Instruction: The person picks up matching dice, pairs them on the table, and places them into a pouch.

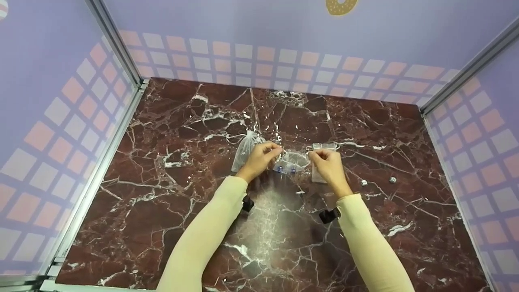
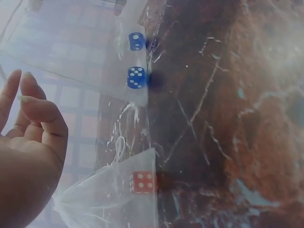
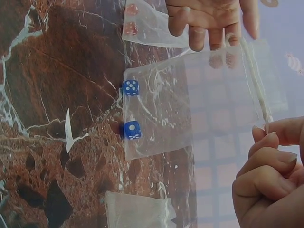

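Observation:
A sheer white organza drawstring bag (image 3: 190, 95) hangs upright between the two hands, its mouth at the top. Two blue dice with white pips, one blue die (image 3: 130, 88) beside another blue die (image 3: 133, 129), sit at its bottom. My right hand (image 1: 328, 164) pinches the drawstring at one corner of the mouth between thumb and forefinger, other fingers curled. At the opposite corner, my left hand (image 1: 261, 156) pinches the cord side with thumb and fingertips. Left of it stands a second organza bag (image 1: 245, 152), gathered at its neck, with a red die (image 2: 142, 182) showing inside.
A flat organza bag (image 3: 137, 209) lies under and beside the right hand. Farther right are a white die (image 1: 363, 182) and another pale die (image 1: 392, 179). The dark red marbled tabletop (image 1: 162, 239) is bounded by lilac checked walls (image 1: 284, 36) at the back and sides.

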The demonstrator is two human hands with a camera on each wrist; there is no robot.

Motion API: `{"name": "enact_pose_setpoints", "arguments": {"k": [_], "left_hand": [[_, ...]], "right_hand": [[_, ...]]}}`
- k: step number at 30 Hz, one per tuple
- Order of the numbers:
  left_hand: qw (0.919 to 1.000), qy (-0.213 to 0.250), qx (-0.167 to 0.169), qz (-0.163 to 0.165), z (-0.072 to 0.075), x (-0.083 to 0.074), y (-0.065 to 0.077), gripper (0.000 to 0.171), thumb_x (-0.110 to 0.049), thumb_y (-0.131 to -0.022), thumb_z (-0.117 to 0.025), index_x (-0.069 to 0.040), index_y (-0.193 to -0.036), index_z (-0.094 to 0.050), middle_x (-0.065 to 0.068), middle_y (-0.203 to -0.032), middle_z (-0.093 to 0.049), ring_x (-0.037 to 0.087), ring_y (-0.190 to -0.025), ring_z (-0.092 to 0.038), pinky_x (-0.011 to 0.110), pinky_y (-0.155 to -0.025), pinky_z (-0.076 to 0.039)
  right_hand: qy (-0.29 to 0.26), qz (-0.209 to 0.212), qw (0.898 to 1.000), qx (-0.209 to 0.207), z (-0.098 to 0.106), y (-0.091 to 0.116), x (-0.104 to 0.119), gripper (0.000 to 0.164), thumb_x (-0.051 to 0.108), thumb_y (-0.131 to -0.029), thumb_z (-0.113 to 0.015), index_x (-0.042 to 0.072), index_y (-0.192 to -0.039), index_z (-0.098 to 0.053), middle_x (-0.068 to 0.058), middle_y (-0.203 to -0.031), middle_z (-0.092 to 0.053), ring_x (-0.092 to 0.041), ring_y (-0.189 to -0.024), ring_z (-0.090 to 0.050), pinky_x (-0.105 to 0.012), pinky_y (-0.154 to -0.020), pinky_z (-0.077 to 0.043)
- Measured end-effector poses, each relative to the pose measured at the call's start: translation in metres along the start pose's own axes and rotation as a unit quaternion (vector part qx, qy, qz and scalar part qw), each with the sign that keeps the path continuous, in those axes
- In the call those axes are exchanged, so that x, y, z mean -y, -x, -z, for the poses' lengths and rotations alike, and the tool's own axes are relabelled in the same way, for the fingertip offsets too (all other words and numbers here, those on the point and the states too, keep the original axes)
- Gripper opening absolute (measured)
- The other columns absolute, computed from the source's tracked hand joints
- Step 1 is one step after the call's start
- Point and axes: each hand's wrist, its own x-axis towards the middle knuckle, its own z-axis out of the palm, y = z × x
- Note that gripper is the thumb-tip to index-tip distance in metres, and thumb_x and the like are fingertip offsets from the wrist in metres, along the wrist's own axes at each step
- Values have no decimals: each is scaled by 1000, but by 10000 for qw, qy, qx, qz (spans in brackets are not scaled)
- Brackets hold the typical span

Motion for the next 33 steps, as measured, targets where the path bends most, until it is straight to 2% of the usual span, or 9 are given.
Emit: {"name": "enact_pose_setpoints", "arguments": {"k": [6, 8, 11, 14, 16, 19, 25, 29, 33], "left_hand": [[9999, -118, -94, 31, 4, 1, 0, 4, 2, -84, -67, 3, -80, -65, -3, -76, -57, 9, -56, -50, 21, -53, -44], [9994, -253, -212, 54, 9, -2, 1, 7, 0, -83, -67, -1, -77, -64, -3, -71, -57, 9, -54, -48, 21, -51, -43], [9963, -743, -420, -21, 16, -6, 1, 10, -3, -82, -67, -5, -73, -63, -5, -68, -56, 7, -56, -45, 21, -53, -39], [9928, -1072, -528, -2, 24, -8, 1, 12, -2, -80, -66, -7, -70, -62, -5, -66, -55, 10, -59, -46, 22, -57, -39], [9920, -1123, -580, 61, 29, -9, 2, 13, -1, -79, -64, -8, -68, -61, -4, -65, -55, 17, -58, -50, 23, -56, -41], [9893, -1237, -760, 128, 37, -11, 2, 14, -1, -78, -62, -9, -66, -62, -3, -63, -56, 21, -58, -53, 23, -55, -42], [9809, -1553, -1165, 152, 51, -13, 0, 21, -2, -77, -64, -11, -59, -58, -4, -59, -50, 13, -54, -43, 24, -53, -35], [9787, -1644, -1198, 261, 54, -16, -2, 23, -3, -79, -63, -12, -58, -57, -5, -55, -46, 9, -49, -38, 24, -49, -32], [9749, -1661, -1423, 411, 52, -17, -3, 23, -3, -78, -64, -11, -57, -57, -5, -52, -45, 10, -47, -37, 24, -46, -30]], "right_hand": [[-100, 2, 9997, -242, 3, -1, -1, 16, 7, -90, -66, -8, -87, -72, -8, -70, -63, -6, -58, -50, -17, -51, -40], [-35, 21, 9991, -432, 5, -1, -1, 14, 6, -88, -68, -6, -83, -72, -5, -68, -62, -7, -60, -50, -18, -53, -39], [77, 117, 9977, -664, 8, -2, -3, 13, 4, -83, -67, -1, -72, -69, 2, -63, -58, -9, -59, -48, -19, -52, -37], [129, 227, 9968, -761, 9, -2, -6, 15, 1, -79, -65, 3, -64, -65, 4, -58, -53, -10, -55, -45, -19, -50, -35], [124, 261, 9962, -817, 11, -3, -8, 17, -1, -78, -64, 4, -62, -63, 4, -56, -52, -9, -53, -44, -19, -48, -35], [128, 263, 9949, -967, 14, -6, -12, 16, -3, -78, -63, 3, -62, -63, 5, -57, -52, -7, -53, -44, -18, -48, -35], [325, 260, 9913, -1251, 21, -12, -21, 15, -3, -77, -63, 2, -63, -63, 4, -56, -52, -7, -51, -44, -17, -46, -34], [644, 300, 9899, -1229, 23, -14, -24, 15, -2, -77, -63, 3, -63, -63, 3, -56, -52, -9, -51, -45, -17, -46, -34], [836, 358, 9887, -1194, 22, -15, -27, 14, -1, -77, -63, 3, -64, -63, 3, -57, -52, -10, -52, -45, -17, -48, -34]]}}
